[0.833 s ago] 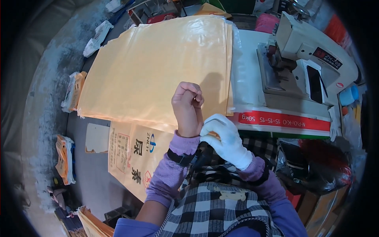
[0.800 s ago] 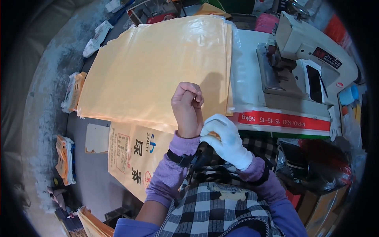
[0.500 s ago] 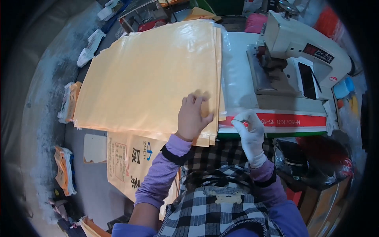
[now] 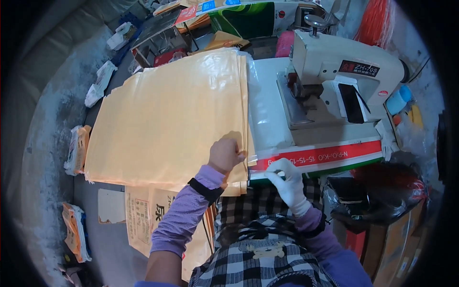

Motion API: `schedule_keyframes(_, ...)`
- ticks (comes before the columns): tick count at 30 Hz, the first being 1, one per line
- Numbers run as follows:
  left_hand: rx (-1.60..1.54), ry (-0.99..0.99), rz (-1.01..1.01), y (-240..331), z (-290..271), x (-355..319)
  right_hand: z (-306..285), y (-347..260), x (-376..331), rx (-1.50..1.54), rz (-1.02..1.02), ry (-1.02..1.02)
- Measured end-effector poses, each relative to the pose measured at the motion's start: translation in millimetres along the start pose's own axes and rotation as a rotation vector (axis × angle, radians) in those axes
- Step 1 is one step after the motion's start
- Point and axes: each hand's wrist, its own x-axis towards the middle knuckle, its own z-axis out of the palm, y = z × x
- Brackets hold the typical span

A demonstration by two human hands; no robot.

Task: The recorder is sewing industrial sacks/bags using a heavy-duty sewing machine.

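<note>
Both hands moved apart: left hand (image 4: 224,155) on sack stack (image 4: 167,119), right hand (image 4: 287,179) on table edge (image 4: 325,160)

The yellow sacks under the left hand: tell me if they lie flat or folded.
Flat. The yellow sacks lie spread in a stack, edges lined up beside the sewing machine; the left hand rests on their near right corner.

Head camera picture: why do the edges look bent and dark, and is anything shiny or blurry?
Head view: fisheye lens bows the table edge and blackens the corners; soft glare on the yellow sacks; left hand casts a faint shadow; centre sharp, rim smeared.
</note>
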Motion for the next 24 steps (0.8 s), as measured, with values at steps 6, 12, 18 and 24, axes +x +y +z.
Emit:
schedule_keyframes(6, -0.482, 0.234, -0.046, -27.8, 10.1, -14.3, -3.7, 3.5, 5.4, -0.141, -0.135, 0.014)
schedule_keyframes(12, -1.074, 0.194, -0.392, -25.2, -3.8, -50.0, 57.0, -20.1, 39.0, -0.401, -0.560, -0.110)
schedule_keyframes(18, -1.627, 0.328, -0.669, -29.3, -15.4, -88.4, 96.7, -7.4, 10.8, -0.389, -0.600, -0.505)
schedule_keyframes(24, -1.693, 0.246, -0.540, -32.7, -15.8, -107.3, 103.9, -19.5, -7.5, -0.560, -0.619, -0.617)
